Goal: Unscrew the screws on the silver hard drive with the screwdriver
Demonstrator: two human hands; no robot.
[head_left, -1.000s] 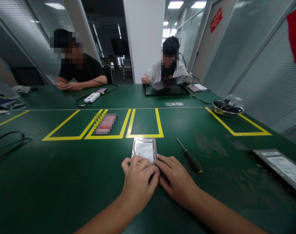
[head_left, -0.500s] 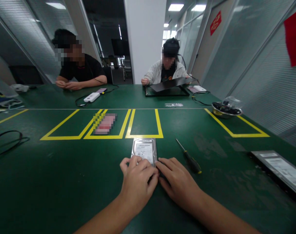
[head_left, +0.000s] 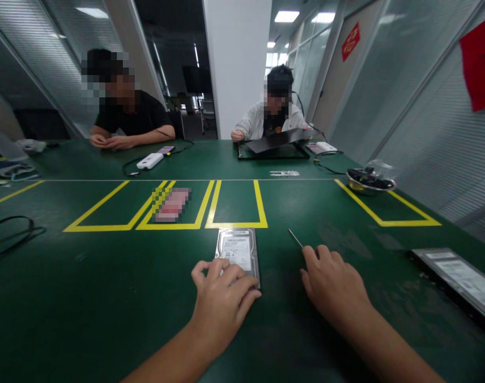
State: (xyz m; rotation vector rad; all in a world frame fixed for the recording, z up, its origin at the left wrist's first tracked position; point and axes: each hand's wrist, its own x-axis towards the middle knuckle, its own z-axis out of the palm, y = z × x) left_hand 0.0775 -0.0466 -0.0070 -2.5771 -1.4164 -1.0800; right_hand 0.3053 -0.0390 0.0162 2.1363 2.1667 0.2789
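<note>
Left grip (head_left: 221, 295) arched, right grip (head_left: 335, 279) palm-down

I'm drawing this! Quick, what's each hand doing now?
Left hand: bent, holding the middle hard drive.
Right hand: over the screwdriver; whether it's gripping can't be told.

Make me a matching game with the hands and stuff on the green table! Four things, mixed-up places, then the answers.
Things:
1. Left hand
2. Right hand
3. Metal bowl
4. Black cable

Places and states:
A. At the picture's left edge
B. On the middle hard drive
C. Piled with black things
D. At the handle end of the screwdriver

Right pairs: 1-B, 2-D, 3-C, 4-A
</note>
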